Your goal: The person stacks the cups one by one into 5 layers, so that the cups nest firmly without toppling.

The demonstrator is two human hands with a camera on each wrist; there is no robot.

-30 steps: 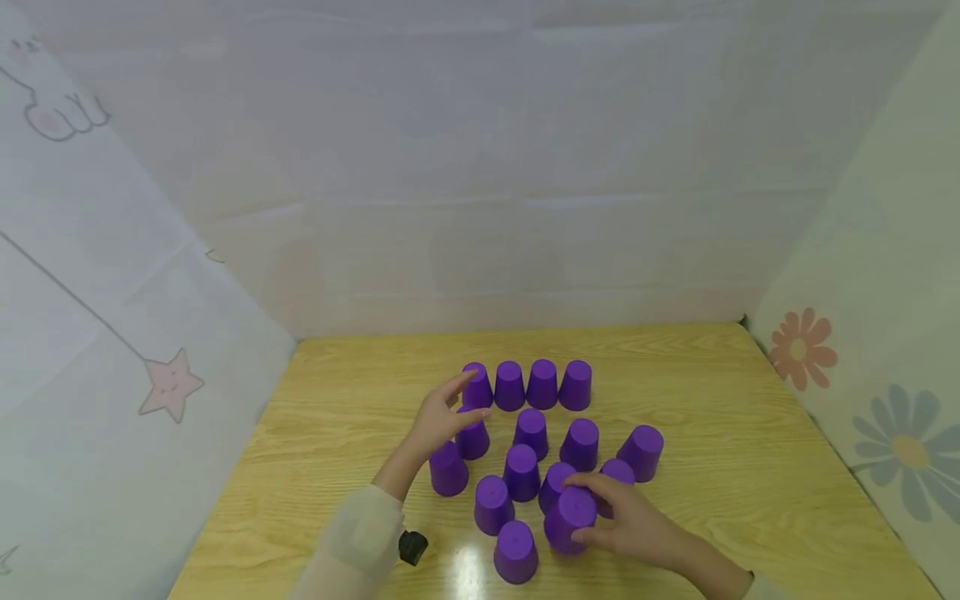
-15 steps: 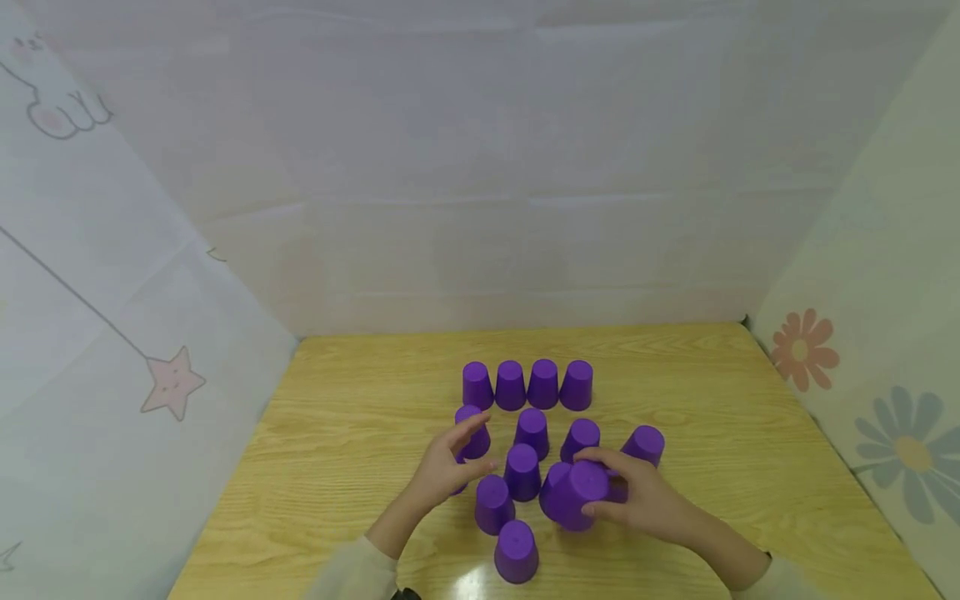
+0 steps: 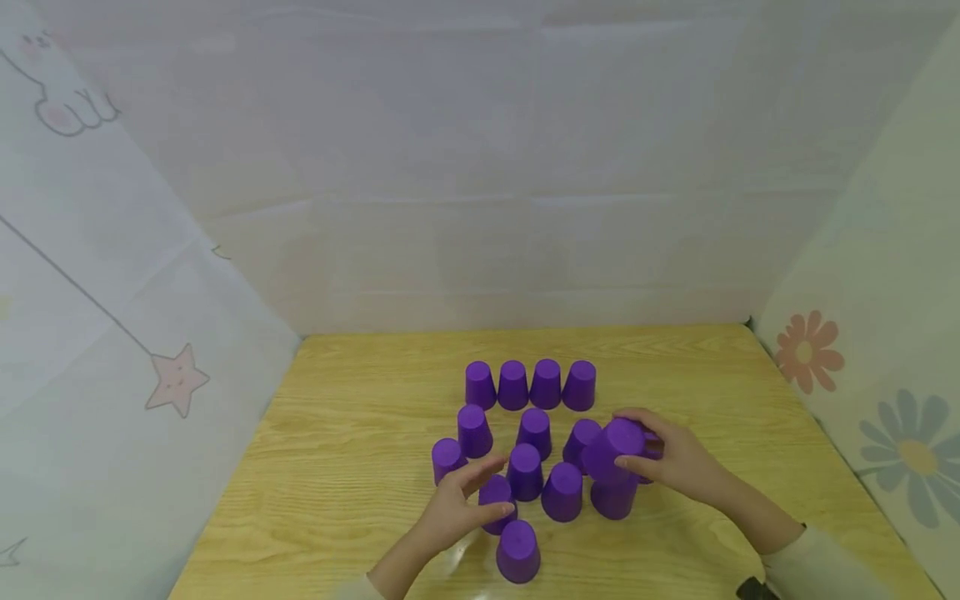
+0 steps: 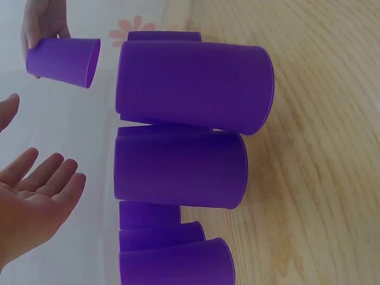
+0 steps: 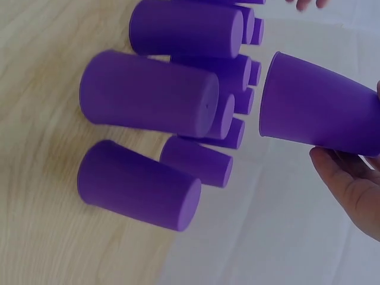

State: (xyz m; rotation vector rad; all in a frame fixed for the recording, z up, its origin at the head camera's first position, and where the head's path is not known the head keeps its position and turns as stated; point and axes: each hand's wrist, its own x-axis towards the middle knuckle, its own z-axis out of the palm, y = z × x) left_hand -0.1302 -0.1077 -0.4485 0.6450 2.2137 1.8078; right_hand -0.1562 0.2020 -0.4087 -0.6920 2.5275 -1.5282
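grips tilted purple cup (image 3: 613, 450) in right fingers (image 3: 636, 465), mouth down, higher than standing cups (image 3: 615, 500). shows left fingers (image 3: 491, 512) relaxed, empty, farther from it.

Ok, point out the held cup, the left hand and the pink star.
Held cup (image 3: 607, 454), head view: on its side wall.
Left hand (image 3: 454, 510), head view: middle of the hand.
Pink star (image 3: 177, 381), head view: centre of the star.

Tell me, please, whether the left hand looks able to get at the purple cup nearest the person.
Probably yes: the left hand holds nothing, the nearest cup stands close by with nothing seen between them, and the right hand is farther right, holding another cup.
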